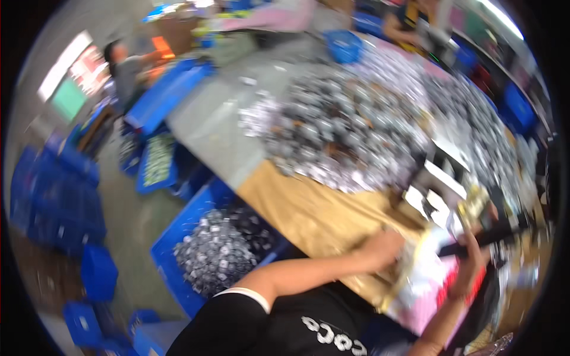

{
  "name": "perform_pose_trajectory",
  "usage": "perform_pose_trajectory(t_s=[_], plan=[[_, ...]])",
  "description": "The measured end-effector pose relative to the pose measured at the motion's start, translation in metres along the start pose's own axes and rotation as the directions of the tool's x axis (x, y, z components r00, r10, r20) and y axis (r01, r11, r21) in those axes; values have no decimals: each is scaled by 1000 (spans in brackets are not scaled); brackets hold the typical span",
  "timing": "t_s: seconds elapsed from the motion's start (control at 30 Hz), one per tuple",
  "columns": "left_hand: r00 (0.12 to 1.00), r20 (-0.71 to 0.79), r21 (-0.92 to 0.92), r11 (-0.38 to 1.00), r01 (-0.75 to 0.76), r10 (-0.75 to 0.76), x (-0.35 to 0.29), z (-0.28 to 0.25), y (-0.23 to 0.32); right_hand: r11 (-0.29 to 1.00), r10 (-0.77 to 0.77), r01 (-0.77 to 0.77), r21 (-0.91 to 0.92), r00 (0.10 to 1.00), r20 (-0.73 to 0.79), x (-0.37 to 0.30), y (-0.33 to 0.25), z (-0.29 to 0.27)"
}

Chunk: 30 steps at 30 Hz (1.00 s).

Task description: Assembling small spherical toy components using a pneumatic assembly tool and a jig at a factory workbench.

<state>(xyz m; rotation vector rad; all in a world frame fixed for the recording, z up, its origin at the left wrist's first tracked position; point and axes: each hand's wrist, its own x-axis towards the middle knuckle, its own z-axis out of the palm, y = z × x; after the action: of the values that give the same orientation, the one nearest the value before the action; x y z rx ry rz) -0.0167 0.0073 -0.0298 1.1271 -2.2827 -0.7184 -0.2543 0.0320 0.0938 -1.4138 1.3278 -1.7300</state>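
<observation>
My left hand (pixel 383 250) is over the brown sheet at the table's near edge, its fingers curled in. Whatever may be in them is hidden. Farther right, my right hand (pixel 472 261) reaches up across a long black bar (pixel 504 232); blur hides whether its fingers grip the bar. Just beyond that hand are a small yellowish metal part (pixel 473 204) and white box-like pieces (pixel 444 181). Beneath and beside my right wrist lie a white-and-pink sheet (pixel 420 291) and a patch of small red pieces (pixel 444 292).
Heaped grey metallic and white parts (pixel 350 127) cover much of the table (pixel 208 139). A blue bin (pixel 172 252) of small grey parts stands by my left elbow. More blue crates (pixel 56 196) stand at left. One person (pixel 127 71) is far left, another (pixel 409 26) across the table.
</observation>
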Motion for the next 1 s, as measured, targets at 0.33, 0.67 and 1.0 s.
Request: perform_pose_trajectory(t_s=[0.33, 0.67, 1.0], plan=[[969, -136, 77, 977, -197, 207, 5, -22, 3, 971, -187, 183, 156, 982, 13, 67, -1, 83], [985, -82, 96, 985, -143, 151, -1, -23, -1, 989, 98, -108, 104, 990, 100, 81, 16, 105], [975, -138, 105, 981, -162, 176, 4, -22, 3, 972, 83, -123, 201, 978, 193, -10, 2, 98]])
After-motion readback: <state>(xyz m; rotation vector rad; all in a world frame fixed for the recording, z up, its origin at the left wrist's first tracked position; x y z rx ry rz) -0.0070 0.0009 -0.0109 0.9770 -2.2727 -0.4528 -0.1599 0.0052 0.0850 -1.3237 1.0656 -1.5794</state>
